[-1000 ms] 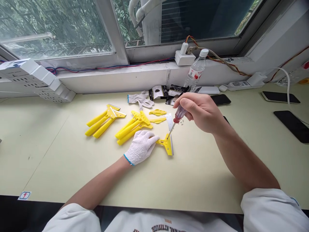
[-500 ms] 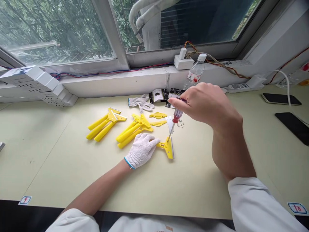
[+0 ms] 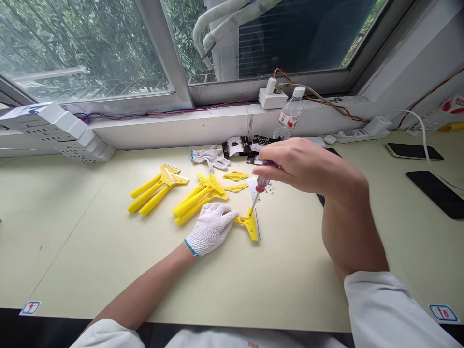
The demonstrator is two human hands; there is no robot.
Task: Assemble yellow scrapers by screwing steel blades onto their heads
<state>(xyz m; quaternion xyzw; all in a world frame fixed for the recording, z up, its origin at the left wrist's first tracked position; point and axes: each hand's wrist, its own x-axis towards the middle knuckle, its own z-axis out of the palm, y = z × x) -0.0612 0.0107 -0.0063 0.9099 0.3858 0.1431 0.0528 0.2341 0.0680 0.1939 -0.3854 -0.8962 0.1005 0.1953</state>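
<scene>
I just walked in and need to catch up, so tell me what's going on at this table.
A person's gloved left hand holds a yellow scraper against the table. The bare right hand grips a screwdriver, its tip down on the scraper's head. Just beyond lie small loose screws and two flat yellow pieces. Other yellow tools lie in two groups to the left.

Counter (image 3: 290, 275), pale yellow-green, two red-marked labels (image 3: 30, 308) along the front edge. Lying on it, left to centre: three yellow scrapers (image 3: 153, 194), a cluster of yellow scraper handles (image 3: 197, 200), white knit glove (image 3: 210, 157), black-and-white packets (image 3: 235, 146), two yellow plates (image 3: 236, 188), loose screws (image 3: 270, 188), one separate scraper (image 3: 253, 231). Far right: two dark phones (image 3: 435, 193).
</scene>
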